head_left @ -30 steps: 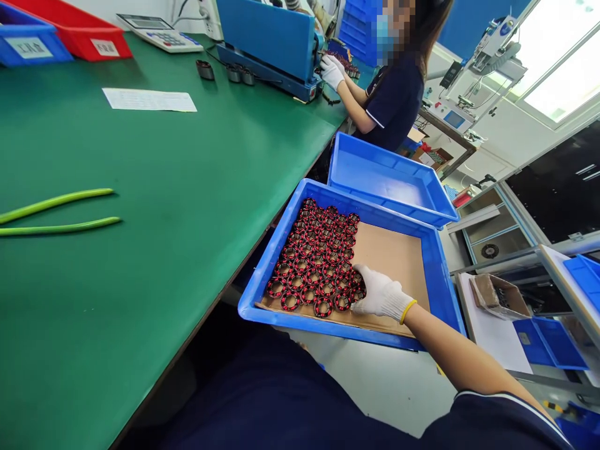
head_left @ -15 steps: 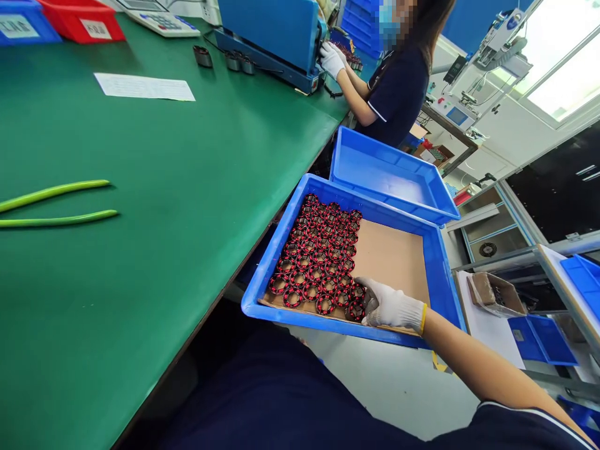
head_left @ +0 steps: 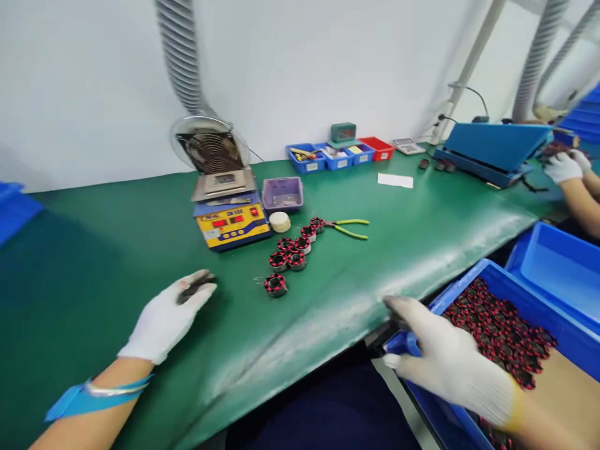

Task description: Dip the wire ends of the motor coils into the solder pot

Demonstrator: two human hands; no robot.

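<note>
My left hand point(head_left: 166, 315), in a white glove, rests on or just over the green table. Its fingers are loosely curled with dark fingertips, and I see nothing held in it. My right hand point(head_left: 445, 350), gloved and blurred, is over the near edge of a blue tray point(head_left: 492, 269), thumb and fingers apart. Rows of black-and-red wound ring cores point(head_left: 509, 331) fill part of this tray. Between my hands, several more such ring cores stand on the table, the closest being a single ring core point(head_left: 275, 285) with thin wire ends.
Green-handled pliers point(head_left: 351, 227) lie behind the ring cores. Beyond stand a yellow-and-blue heating unit point(head_left: 233, 222), a purple tray point(head_left: 282, 192) and small blue bins point(head_left: 307, 162). At right are an empty blue tray point(head_left: 562, 265), a blue machine point(head_left: 497, 150) and a co-worker's gloved hands point(head_left: 565, 165).
The view has swung left to the table. My right hand has left the ring cores in the tray, moved toward the table and opened. My left hand has come into view.
</note>
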